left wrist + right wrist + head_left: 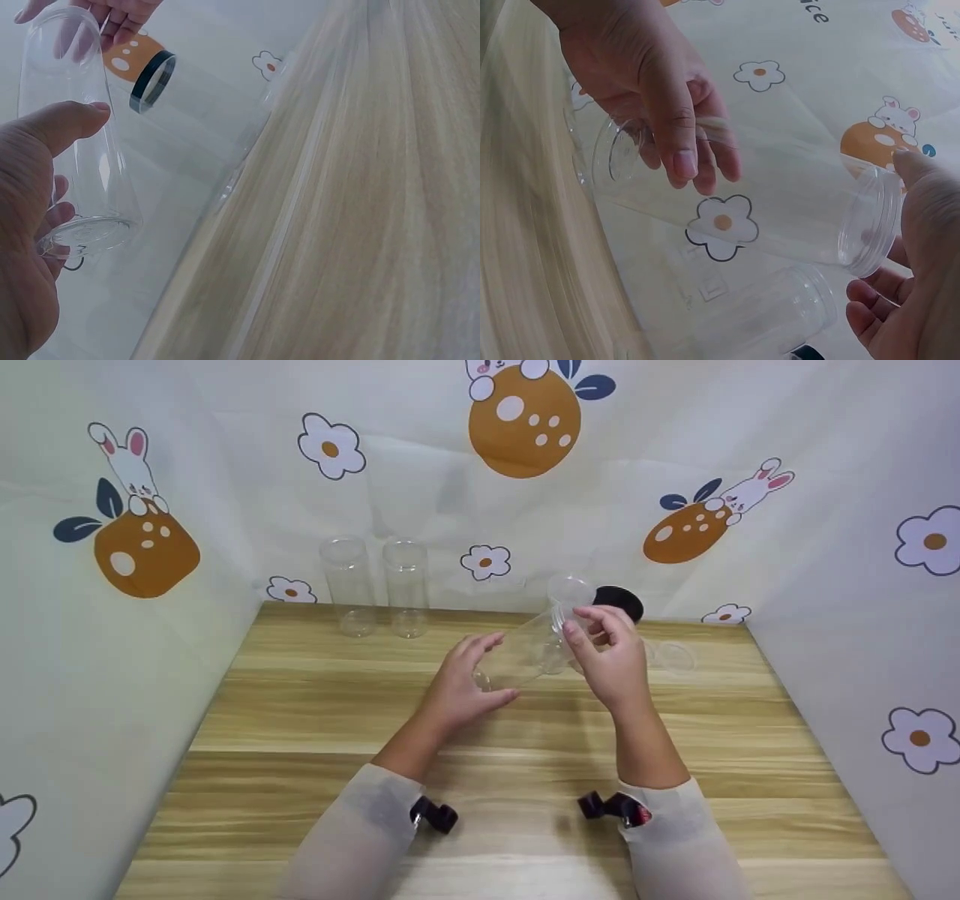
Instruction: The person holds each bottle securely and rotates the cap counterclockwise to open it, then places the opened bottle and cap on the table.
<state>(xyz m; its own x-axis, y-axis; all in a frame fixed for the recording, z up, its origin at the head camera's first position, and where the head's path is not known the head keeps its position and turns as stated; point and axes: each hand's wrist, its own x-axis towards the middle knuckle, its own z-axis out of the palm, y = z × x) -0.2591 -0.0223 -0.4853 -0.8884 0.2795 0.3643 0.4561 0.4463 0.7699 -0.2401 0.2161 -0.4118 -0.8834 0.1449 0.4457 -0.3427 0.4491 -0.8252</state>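
A clear plastic jar (517,649) is held tilted in mid-air by my left hand (461,682), its thumb and fingers spread round the lower part near the base. The jar's ridged mouth (870,225) points up and to the right. My right hand (611,652) is at that mouth, thumb beside the rim and fingers loosely bent around the end. In the left wrist view, some right-hand fingers (116,19) appear behind the jar's top end. Another clear jar (570,589) stands behind the held one, partly hidden.
Two tall clear jars (346,585) (406,585) stand at the back left of the wooden table (315,720). A black lid (621,601) shows behind my right hand. Clear round discs (676,657) lie to its right. A printed cloth (420,457) walls the back and sides.
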